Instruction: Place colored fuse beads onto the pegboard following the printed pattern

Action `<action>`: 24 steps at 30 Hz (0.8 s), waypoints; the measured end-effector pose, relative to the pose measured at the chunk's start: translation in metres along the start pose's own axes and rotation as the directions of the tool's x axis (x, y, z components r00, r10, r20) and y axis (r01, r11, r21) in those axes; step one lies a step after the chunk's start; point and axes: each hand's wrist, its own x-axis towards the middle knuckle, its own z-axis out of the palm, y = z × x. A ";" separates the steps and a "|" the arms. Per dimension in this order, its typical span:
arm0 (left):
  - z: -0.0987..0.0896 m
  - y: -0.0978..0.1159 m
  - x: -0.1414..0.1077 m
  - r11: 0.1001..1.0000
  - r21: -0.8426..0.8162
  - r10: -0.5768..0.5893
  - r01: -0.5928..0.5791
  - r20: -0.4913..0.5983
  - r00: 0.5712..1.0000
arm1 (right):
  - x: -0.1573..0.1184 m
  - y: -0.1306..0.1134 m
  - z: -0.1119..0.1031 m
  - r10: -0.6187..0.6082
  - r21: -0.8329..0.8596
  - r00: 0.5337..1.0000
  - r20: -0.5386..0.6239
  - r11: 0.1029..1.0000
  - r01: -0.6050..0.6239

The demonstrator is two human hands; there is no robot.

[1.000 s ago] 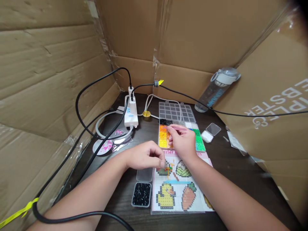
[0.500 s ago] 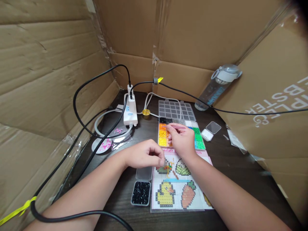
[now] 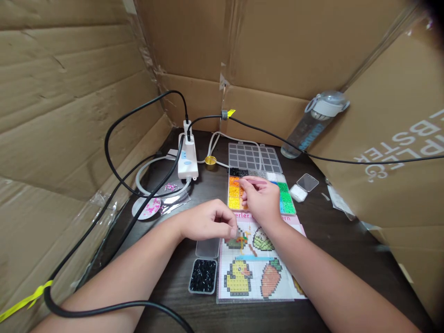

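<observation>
My right hand (image 3: 262,196) pinches a pair of pink tweezers (image 3: 255,181) over the bead box (image 3: 288,206), their tip above the orange beads (image 3: 233,181). Yellow, green, black and white beads fill other compartments. My left hand (image 3: 210,222) is closed, thumb and fingers curled together above the left edge of the pattern sheet (image 3: 255,289); whatever they may hold is hidden. Beneath a clear layer the sheet shows a duck and a carrot. Some orange, green and brown beads (image 3: 243,240) lie beside my left fingertips. A small box of black beads (image 3: 203,276) stands left of the sheet.
A white power strip (image 3: 188,159) with looping black cables (image 3: 107,134) stands at left. Nearby are a round dish with pink beads (image 3: 147,209) and a gold tin (image 3: 210,162). At right are a small white-bead box (image 3: 298,193) and a water bottle (image 3: 314,125). Cardboard walls surround the table.
</observation>
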 end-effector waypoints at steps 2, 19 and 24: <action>0.000 0.000 0.000 1.000 0.005 0.008 -0.008 0.004 1.000 | 0.000 0.000 0.000 -0.003 0.001 1.000 -0.009 1.000 0.003; -0.001 0.009 0.003 0.996 0.031 0.087 -0.088 0.025 0.996 | -0.023 -0.036 -0.091 -0.215 0.040 0.917 0.335 0.976 0.214; -0.001 0.008 0.004 0.994 0.048 0.095 -0.097 0.029 0.995 | -0.041 -0.009 -0.108 -0.129 0.062 0.865 0.485 0.992 0.113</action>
